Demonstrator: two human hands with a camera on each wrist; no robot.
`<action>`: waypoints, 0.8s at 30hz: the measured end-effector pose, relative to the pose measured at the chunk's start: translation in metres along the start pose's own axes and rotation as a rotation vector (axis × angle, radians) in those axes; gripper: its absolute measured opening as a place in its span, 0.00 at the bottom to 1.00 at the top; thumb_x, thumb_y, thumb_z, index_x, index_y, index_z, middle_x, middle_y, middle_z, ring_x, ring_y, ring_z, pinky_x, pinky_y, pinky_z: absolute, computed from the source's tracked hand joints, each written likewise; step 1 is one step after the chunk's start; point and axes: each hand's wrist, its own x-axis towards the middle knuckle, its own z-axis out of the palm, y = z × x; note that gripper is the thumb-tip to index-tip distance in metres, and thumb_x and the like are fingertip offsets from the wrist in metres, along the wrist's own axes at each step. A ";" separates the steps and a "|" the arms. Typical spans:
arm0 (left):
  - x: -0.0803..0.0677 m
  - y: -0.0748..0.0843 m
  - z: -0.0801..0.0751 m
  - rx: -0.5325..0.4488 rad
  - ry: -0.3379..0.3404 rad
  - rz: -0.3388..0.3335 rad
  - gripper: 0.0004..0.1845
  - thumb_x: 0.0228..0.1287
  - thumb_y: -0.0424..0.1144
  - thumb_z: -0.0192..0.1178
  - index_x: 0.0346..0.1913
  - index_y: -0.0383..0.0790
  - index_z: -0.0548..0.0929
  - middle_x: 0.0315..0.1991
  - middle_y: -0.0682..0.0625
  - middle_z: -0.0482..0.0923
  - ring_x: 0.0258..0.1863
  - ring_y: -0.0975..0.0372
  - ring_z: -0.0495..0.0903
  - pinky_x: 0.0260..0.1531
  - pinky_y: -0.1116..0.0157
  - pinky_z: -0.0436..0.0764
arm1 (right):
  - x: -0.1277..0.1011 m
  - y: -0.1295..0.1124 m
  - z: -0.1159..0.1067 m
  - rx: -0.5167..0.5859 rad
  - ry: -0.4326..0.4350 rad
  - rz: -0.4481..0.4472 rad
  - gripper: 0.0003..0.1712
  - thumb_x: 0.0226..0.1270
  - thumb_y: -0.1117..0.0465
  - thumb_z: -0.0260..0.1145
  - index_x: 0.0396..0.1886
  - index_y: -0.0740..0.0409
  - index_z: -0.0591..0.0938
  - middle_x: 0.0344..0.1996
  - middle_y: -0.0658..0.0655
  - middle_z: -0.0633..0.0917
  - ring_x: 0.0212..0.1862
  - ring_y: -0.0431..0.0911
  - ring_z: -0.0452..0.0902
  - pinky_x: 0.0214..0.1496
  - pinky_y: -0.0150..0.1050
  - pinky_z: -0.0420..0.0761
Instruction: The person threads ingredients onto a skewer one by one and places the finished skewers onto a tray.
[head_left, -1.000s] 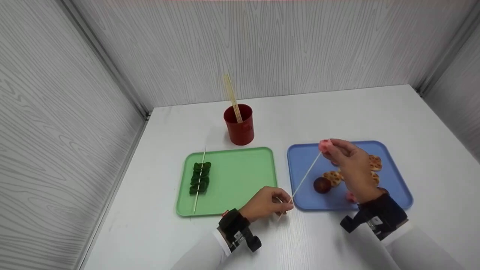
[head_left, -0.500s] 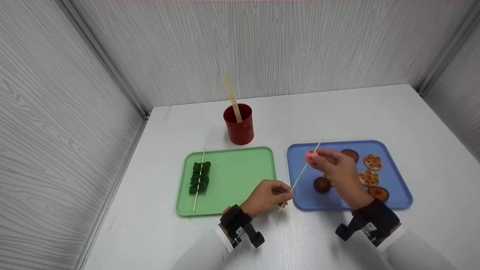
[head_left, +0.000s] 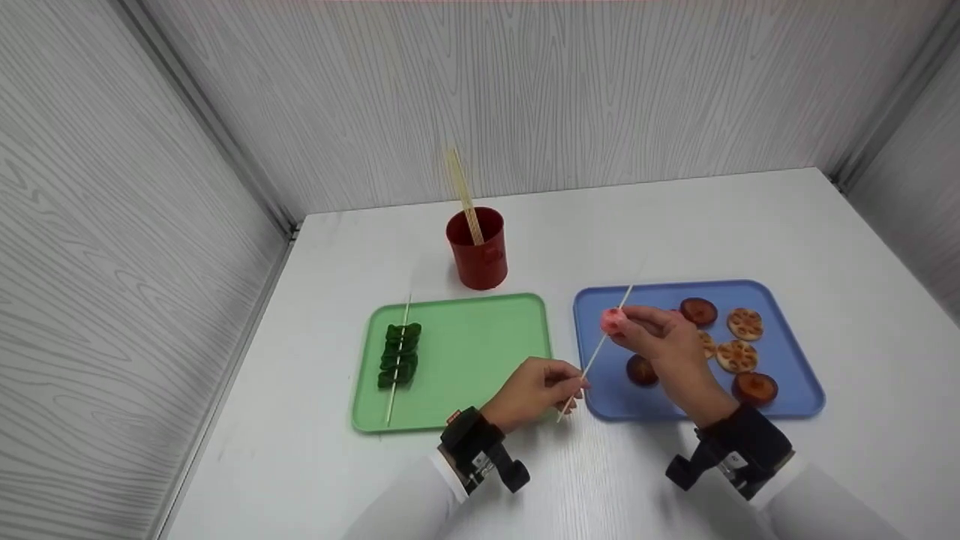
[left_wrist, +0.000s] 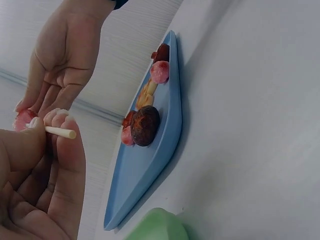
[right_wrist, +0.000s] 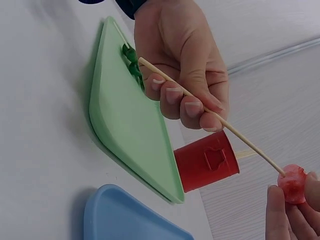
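Note:
My left hand (head_left: 541, 392) pinches the lower end of a thin wooden skewer (head_left: 600, 346) between the two trays. The skewer (right_wrist: 210, 111) slants up to the right. My right hand (head_left: 660, 337) pinches a small pink food piece (head_left: 613, 321) threaded on the skewer, partway down from its tip. In the right wrist view the pink piece (right_wrist: 292, 183) sits between my right fingertips. The left wrist view shows the skewer's blunt end (left_wrist: 62, 132) sticking out of my left fingers. The blue tray (head_left: 795, 390) holds lotus-root slices (head_left: 744, 324) and dark round pieces (head_left: 642, 370).
A green tray (head_left: 480, 352) at the left carries one finished skewer of green pieces (head_left: 400, 354). A red cup (head_left: 478, 248) with several spare skewers stands behind the trays. Grey panel walls close in the white table on the left, back and right.
My right hand has slid the pink piece from the skewer's tip down along the stick, toward my left hand. The skewer's bare tip now shows above the piece.

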 end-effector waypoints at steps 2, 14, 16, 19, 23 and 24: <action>0.000 0.000 0.000 -0.003 0.012 -0.007 0.08 0.66 0.31 0.62 0.42 0.27 0.85 0.33 0.32 0.82 0.23 0.67 0.78 0.26 0.69 0.79 | 0.000 0.000 0.000 -0.013 0.001 0.007 0.25 0.67 0.60 0.67 0.58 0.73 0.76 0.44 0.55 0.87 0.48 0.45 0.84 0.51 0.38 0.81; 0.008 0.010 0.000 -0.077 0.125 0.003 0.10 0.64 0.33 0.64 0.41 0.26 0.84 0.33 0.32 0.81 0.23 0.67 0.77 0.27 0.73 0.77 | -0.012 0.003 0.019 -0.074 -0.007 0.150 0.26 0.63 0.55 0.71 0.55 0.67 0.79 0.42 0.53 0.88 0.45 0.43 0.85 0.42 0.29 0.81; 0.009 0.010 0.000 -0.092 0.137 0.007 0.10 0.65 0.33 0.64 0.41 0.26 0.84 0.31 0.34 0.82 0.23 0.67 0.77 0.27 0.73 0.77 | -0.013 0.004 0.021 -0.082 -0.014 0.160 0.27 0.62 0.54 0.72 0.55 0.67 0.79 0.43 0.54 0.88 0.46 0.43 0.84 0.47 0.33 0.82; 0.009 0.009 0.000 -0.114 0.135 0.000 0.09 0.65 0.32 0.64 0.41 0.26 0.85 0.32 0.34 0.82 0.23 0.67 0.78 0.27 0.73 0.77 | -0.014 0.006 0.022 -0.071 -0.011 0.155 0.27 0.62 0.55 0.72 0.55 0.68 0.79 0.44 0.56 0.88 0.47 0.44 0.84 0.51 0.35 0.81; 0.008 0.008 0.000 -0.138 0.111 -0.014 0.10 0.66 0.32 0.63 0.44 0.26 0.84 0.37 0.31 0.82 0.25 0.66 0.80 0.28 0.71 0.80 | -0.014 0.009 0.021 -0.057 -0.013 0.138 0.27 0.62 0.55 0.71 0.55 0.68 0.79 0.44 0.57 0.87 0.46 0.45 0.84 0.51 0.36 0.82; 0.008 0.007 0.001 -0.141 0.103 -0.023 0.10 0.66 0.32 0.63 0.45 0.27 0.84 0.38 0.31 0.82 0.25 0.66 0.80 0.29 0.71 0.81 | -0.014 0.009 0.020 -0.055 -0.014 0.135 0.27 0.62 0.56 0.71 0.55 0.69 0.79 0.44 0.57 0.87 0.46 0.45 0.84 0.51 0.36 0.82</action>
